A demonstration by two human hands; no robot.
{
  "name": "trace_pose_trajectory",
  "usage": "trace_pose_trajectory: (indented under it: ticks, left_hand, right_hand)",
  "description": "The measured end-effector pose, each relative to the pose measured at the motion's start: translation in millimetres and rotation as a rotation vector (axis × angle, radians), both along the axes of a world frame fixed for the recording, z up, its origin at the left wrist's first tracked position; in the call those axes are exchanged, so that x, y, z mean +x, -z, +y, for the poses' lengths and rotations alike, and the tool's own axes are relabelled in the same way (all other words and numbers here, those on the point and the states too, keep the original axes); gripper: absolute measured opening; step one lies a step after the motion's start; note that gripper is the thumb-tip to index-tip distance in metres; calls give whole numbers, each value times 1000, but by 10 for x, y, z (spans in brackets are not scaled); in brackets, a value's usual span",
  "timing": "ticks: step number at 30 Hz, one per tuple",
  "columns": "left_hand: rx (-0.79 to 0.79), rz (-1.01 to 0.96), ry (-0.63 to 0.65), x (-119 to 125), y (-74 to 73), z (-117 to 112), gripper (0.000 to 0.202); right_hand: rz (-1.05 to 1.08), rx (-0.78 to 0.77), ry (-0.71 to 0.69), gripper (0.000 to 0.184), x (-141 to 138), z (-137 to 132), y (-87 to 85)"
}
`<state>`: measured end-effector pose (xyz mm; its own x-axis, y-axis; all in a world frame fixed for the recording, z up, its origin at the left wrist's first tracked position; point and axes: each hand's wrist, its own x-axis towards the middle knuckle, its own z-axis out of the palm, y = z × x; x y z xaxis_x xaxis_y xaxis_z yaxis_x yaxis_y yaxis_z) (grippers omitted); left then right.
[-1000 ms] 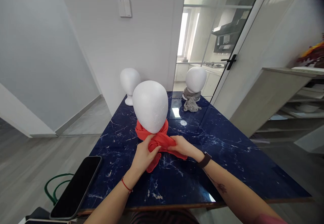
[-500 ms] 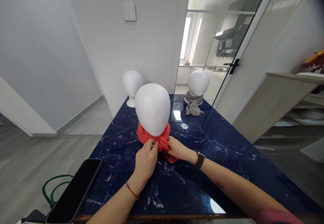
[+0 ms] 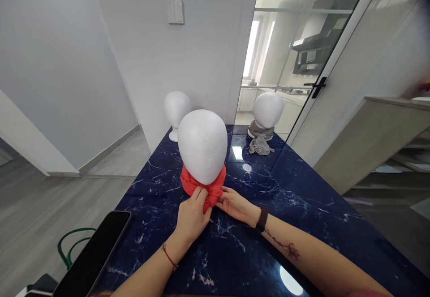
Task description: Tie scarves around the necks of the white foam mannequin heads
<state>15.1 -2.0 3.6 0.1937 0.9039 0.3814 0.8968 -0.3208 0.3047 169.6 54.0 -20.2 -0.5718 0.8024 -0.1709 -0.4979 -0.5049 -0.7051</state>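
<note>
Red cloth scarf wraps beneath the nearest white foam head on the blue marbled tabletop; its trailing end now bunches in front, seemingly tidier. My left hand pinches it; whether my right hand grips, I can't tell.

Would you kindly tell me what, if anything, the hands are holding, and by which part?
The left hand grips the red scarf at its gathered front; the right hand touches it there too, hold unclear.

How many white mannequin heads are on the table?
3: the near head wearing the red scarf, the far-left head partly behind it, and the far-right head wearing the grey scarf.
</note>
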Motion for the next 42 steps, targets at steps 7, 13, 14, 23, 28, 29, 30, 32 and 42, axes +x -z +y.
trace_pose_trajectory:
  ticks: [7,13,14,23,28,29,30,32,42]
  left_hand:
    - [-44,-113,41,-17,-26,3,22]
    - [-85,18,90,-7,-28,-22,24]
    - [-90,35,97,-3,-24,-24,24]
    - [-177,-158,-16,25,-36,-16,23]
    - [-167,-298,-6,10,-29,14,49]
    - [-164,-312,1,7,-20,26,52]
    - [-160,-322,12,5,-9,39,53]
    - [-153,-340,39,0,10,69,52]
    - [-231,-659,180,0,-24,118,47]
  right_hand:
    - [208,-164,-33,11,12,-23,-27]
    - [23,13,132,23,-64,-64,-28]
    - [5,24,130,23,-69,-57,-30]
    - [172,-189,99,5,-30,17,-81]
    - [205,-146,122,10,-25,22,-91]
    - [201,-134,125,10,-25,27,-90]
    - [191,-113,124,11,-26,34,-89]
    - [162,-46,104,13,-34,49,-93]
    - [132,37,30,12,-53,100,-165]
